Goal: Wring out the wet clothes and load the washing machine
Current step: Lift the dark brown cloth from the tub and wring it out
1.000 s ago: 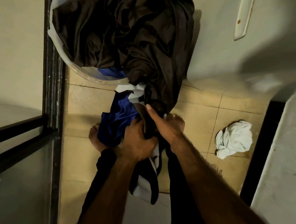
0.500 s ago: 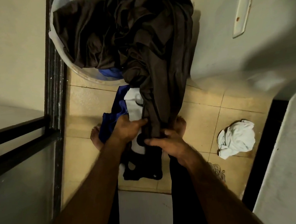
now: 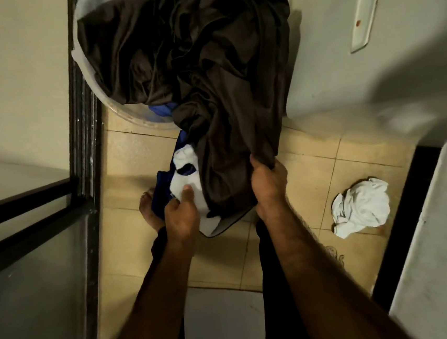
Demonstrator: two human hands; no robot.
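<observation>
Now right hand (image 3: 270,184) higher on cloth (image 3: 222,87)

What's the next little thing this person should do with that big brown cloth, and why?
Probably draw the brown cloth farther out of the tub with the right hand, which grips its lower edge. Most of it lies heaped in the tub, draped over the blue and white garment the left hand holds.

The large crumpled dark brown fabric sheet (image 3: 208,75) is plain, without pattern. The round plastic tub (image 3: 85,65) is pale whitish. The bunched white and royal-blue garment (image 3: 184,182) has a black patch. The square floor tiles (image 3: 314,188) are beige with dark grout lines, the small crumpled cloth (image 3: 362,208) plain white, the metal door frame (image 3: 83,128) black
</observation>
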